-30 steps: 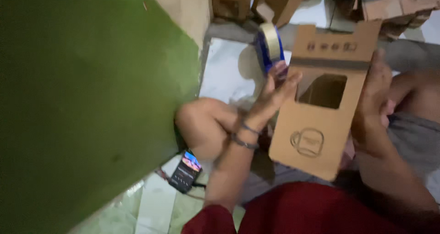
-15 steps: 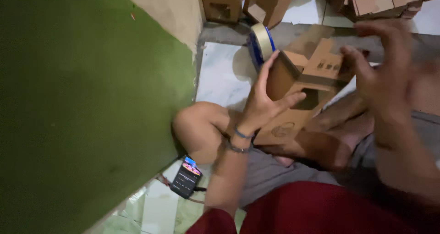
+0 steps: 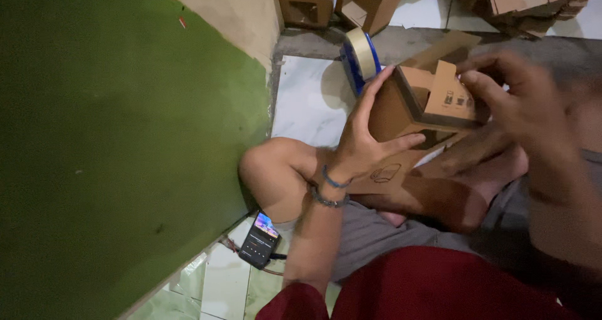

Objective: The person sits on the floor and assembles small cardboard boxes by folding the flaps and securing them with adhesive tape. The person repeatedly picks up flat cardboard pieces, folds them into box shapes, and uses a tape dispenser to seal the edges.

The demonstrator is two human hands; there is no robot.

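beside green wall [image 3: 113, 144], both hands fold empty cardboard box [image 3: 433, 100]

Left hand [image 3: 364, 141] splayed, fingers gripping; right hand [image 3: 520, 100] curled, fingertips pinching.

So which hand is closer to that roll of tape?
Left. The left hand grips the cardboard box with its fingertips right beside the tape roll. The right hand works the box's flap on the far side, away from the roll.

Half-folded brown cardboard box [image 3: 420, 116], lap-height
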